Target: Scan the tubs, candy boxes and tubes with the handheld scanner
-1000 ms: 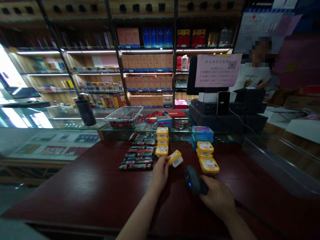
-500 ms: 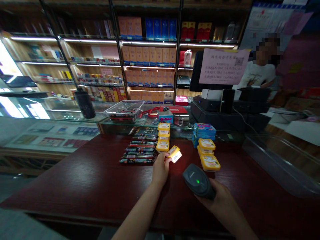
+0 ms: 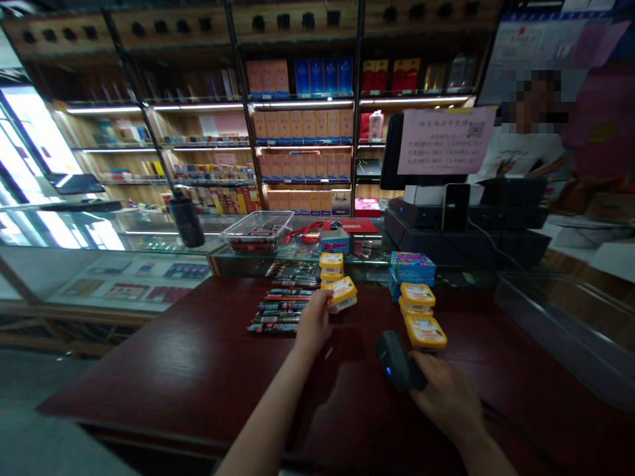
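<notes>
My left hand (image 3: 314, 320) is closed on a small yellow-lidded tub (image 3: 343, 291), its white barcoded side turned toward me. Just behind that tub stands a row of the same yellow tubs (image 3: 331, 263). Dark printed slim packets (image 3: 280, 307) lie side by side left of my hand and are partly covered by it. In my right hand (image 3: 444, 390) is a black barcode scanner (image 3: 394, 360), a blue light glowing on it. More yellow tubs (image 3: 425, 330) are stacked beyond the scanner, in front of blue boxes (image 3: 411, 266).
Across the dark red table (image 3: 198, 357), a clear plastic bin (image 3: 560, 337) stands at the right. A clear tray (image 3: 258, 231) of packets rests on the glass counter. Behind are a monitor (image 3: 391, 152) with a paper sign and a person (image 3: 516, 152) in a white shirt.
The held tub has tilted so its lid shows more, and it has come closer to the row. The scanner has turned; its light went from green to blue. The camera view has shifted slightly.
</notes>
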Demonstrator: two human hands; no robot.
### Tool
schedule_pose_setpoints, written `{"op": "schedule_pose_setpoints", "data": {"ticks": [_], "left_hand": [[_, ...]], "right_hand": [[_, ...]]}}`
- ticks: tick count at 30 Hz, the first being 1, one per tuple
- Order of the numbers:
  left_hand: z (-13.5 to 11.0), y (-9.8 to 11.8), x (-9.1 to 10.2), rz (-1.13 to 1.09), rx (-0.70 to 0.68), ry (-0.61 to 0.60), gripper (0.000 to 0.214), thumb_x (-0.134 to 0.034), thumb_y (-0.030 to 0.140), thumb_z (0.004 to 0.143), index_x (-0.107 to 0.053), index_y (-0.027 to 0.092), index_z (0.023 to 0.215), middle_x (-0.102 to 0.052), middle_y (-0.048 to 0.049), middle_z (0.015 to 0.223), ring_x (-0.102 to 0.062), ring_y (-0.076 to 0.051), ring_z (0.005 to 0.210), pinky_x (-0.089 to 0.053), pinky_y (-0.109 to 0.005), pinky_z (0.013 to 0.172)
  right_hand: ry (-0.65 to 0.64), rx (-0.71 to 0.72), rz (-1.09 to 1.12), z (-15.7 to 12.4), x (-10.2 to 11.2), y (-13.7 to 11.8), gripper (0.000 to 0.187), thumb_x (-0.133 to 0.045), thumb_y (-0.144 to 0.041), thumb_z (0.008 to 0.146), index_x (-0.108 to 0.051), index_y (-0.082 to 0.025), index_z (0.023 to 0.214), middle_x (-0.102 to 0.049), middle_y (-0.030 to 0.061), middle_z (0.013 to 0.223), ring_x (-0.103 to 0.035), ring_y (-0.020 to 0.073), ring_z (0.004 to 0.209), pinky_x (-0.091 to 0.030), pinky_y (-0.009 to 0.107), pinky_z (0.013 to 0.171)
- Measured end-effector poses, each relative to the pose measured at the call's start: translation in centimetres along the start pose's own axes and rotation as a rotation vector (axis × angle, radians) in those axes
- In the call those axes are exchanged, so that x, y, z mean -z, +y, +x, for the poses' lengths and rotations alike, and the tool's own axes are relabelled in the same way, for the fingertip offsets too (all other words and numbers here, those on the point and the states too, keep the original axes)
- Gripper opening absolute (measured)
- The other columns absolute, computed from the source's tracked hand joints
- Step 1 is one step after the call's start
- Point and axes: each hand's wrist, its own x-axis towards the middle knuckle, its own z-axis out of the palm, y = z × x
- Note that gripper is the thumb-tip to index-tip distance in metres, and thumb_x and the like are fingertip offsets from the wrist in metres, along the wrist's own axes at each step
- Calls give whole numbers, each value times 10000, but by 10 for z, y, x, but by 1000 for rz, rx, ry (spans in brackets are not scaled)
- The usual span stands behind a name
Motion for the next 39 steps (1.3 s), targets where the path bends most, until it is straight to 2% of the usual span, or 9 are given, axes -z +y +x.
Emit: {"op": "schedule_pose_setpoints", "data": {"ticks": [6, 10, 14, 21, 25, 27, 29, 35, 39], "left_hand": [[35, -25, 17, 185, -60, -164, 212, -426, 168, 858, -552, 213, 1022, -622, -58, 1048, -602, -183, 974, -483, -328, 871], [35, -48, 18, 166, -115, -223, 265, -396, 145, 856, -537, 205, 1073, -621, -72, 1094, -600, -177, 1012, -484, -326, 890], [29, -58, 19, 178, -144, -189, 290, -373, 139, 867, -542, 203, 1094, -610, -78, 1147, -580, -168, 1077, -472, -328, 931], [26, -41, 22, 439, -153, -158, 247, -417, 193, 888, -609, 214, 1041, -647, -66, 1101, -598, -192, 1010, -485, -325, 879], [23, -19, 17, 582, -177, -26, 220, -486, 237, 874, -633, 235, 1037, -622, -71, 1151, -536, -246, 1048, -435, -409, 925], [22, -6, 9, 571, -184, 29, 213, -525, 242, 854, -640, 240, 1032, -598, -79, 1176, -505, -265, 1071, -410, -440, 943], [25, 9, -4, 493, -208, -4, 205, -540, 232, 841, -645, 240, 1018, -601, -81, 1140, -504, -261, 1058, -412, -438, 935], [53, 56, -64, 211, -340, -419, 247, -553, 204, 820, -629, 236, 1053, -626, -56, 1041, -577, -200, 971, -467, -333, 873], [70, 71, -106, 183, -374, -547, 288, -563, 190, 811, -621, 210, 1092, -624, -71, 1143, -606, -207, 1002, -484, -313, 873]], "right_hand": [[23, -1, 33, -5, -5, 3, 347, -513, -188, 746, -607, -199, 1080, -702, 57, 1022, -648, 207, 903, -456, 293, 745], [21, -29, 56, -5, -6, 6, 340, -504, -184, 751, -610, -220, 1071, -704, 46, 1034, -654, 196, 894, -461, 290, 749], [20, -48, 53, -4, -6, 7, 326, -492, -166, 761, -615, -224, 1057, -701, 45, 1052, -658, 197, 899, -463, 287, 725], [-48, -85, 71, -1, 0, 4, 315, -509, -187, 760, -612, -223, 1055, -699, 45, 1047, -651, 198, 907, -439, 286, 736], [-98, -127, 87, 2, 5, 0, 317, -528, -165, 733, -620, -237, 1027, -700, 31, 1035, -643, 190, 907, -421, 274, 742], [-125, -124, 106, 3, 8, -2, 285, -526, -164, 738, -628, -236, 995, -700, 30, 1016, -640, 191, 897, -413, 279, 741], [-147, -110, 105, 5, 10, -3, 248, -530, -177, 749, -629, -233, 969, -700, 31, 974, -637, 193, 872, -404, 284, 724], [-203, -30, 67, 3, 22, 0, 188, -521, -168, 747, -616, -231, 896, -682, 19, 826, -625, 190, 783, -365, 278, 653], [-182, -30, 86, -6, 21, 9, 324, -503, -108, 690, -630, -217, 968, -690, 31, 884, -618, 187, 828, -366, 275, 693]]}}
